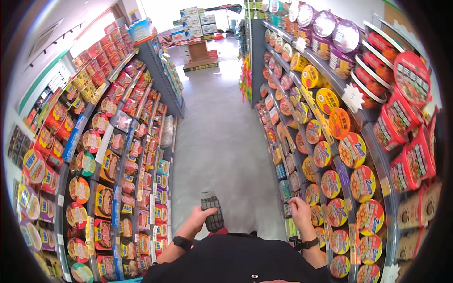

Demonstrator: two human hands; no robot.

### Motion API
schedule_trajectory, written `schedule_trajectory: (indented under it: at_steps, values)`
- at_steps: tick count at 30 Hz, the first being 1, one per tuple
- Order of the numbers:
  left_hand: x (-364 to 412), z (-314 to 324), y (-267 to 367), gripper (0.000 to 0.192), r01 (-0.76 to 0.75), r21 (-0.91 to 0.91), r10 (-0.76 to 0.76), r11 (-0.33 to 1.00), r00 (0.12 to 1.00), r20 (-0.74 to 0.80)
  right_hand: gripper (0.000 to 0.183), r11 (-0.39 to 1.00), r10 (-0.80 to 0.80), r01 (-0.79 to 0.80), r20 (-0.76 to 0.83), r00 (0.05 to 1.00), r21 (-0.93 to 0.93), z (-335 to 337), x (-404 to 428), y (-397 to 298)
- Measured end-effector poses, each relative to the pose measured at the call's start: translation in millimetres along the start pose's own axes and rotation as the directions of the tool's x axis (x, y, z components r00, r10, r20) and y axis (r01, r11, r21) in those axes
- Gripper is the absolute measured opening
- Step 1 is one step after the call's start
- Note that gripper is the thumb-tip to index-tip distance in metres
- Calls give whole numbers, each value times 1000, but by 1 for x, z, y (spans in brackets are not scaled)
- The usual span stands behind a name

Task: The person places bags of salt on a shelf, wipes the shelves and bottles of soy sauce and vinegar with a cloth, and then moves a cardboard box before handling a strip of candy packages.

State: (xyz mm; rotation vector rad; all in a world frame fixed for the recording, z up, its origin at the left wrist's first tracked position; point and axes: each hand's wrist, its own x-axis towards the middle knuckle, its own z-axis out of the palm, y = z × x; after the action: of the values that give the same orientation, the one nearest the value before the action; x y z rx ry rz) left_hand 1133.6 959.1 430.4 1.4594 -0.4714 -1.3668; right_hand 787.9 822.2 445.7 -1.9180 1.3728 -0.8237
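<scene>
My left hand (201, 218) is wrapped around a folded dark cloth (213, 214) with a checked pattern, thumb across its front, held over the aisle floor. My right hand (300, 211) hovers beside the lower tiers of the right-hand shelf (322, 166). Its fingers are curled, and the inside of the hand is hidden, so whether it holds anything does not show. Close by it are round-lidded instant noodle bowls (312, 194). A dark band circles each wrist.
Grey aisle floor (212, 134) runs ahead between two stocked shelves. On the left shelf (93, 191) stand noodle cups and packets. Red noodle buckets (400, 122) jut out at upper right. Stacked cartons (194, 26) stand on a wooden stand (199, 52) at the far end.
</scene>
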Motion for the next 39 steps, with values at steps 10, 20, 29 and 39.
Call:
schedule_trajectory:
  at_steps: [10, 20, 29, 39]
  values:
    - [111, -25, 43, 33, 78, -31, -75, 996, 994, 78, 11, 994, 85, -81, 53, 995, -75, 48, 66, -10]
    - [253, -83, 142, 36, -2, 83, -16, 997, 976, 215, 18, 919, 316, -266, 141, 938, -290, 126, 150, -12]
    - [316, -144, 150, 34, 88, -90, -71, 992, 981, 180, 24, 800, 451, -164, 397, 799, -577, 168, 140, 127]
    - [339, -186, 171, 28, 93, -184, -113, 979, 989, -99, 28, 775, 562, -331, 346, 751, -539, 196, 280, 127]
